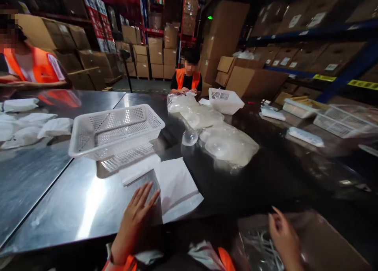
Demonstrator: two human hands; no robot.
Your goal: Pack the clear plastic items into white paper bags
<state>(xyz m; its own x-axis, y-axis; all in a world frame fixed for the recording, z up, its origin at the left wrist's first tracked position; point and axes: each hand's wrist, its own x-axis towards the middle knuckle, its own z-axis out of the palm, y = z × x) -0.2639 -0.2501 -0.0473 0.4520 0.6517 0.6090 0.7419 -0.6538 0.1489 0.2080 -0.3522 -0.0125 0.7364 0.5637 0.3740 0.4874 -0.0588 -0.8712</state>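
Observation:
My left hand (137, 214) lies flat with its fingers stretched out at the near edge of the metal table (53, 219). Its fingertips are over a grey flat piece (150, 184), beside a white mailing bag (177, 186). To the right, my right hand (283, 233) hovers over an open cardboard box (330, 239), thumb and forefinger apart, nothing visible between them. Inside the box, a clear plastic bag holds several thin white pieces (260, 243), too blurred to name. A white perforated basket (118, 141) stands beyond my left hand.
Clear bags of translucent domed pieces (227, 143) occupy the table's middle. White packets (26, 125) lie at left. Another white basket (226, 101) stands farther back. Two people in orange vests (47, 66) sit across and at left. Shelves with cartons (313, 15) line the background.

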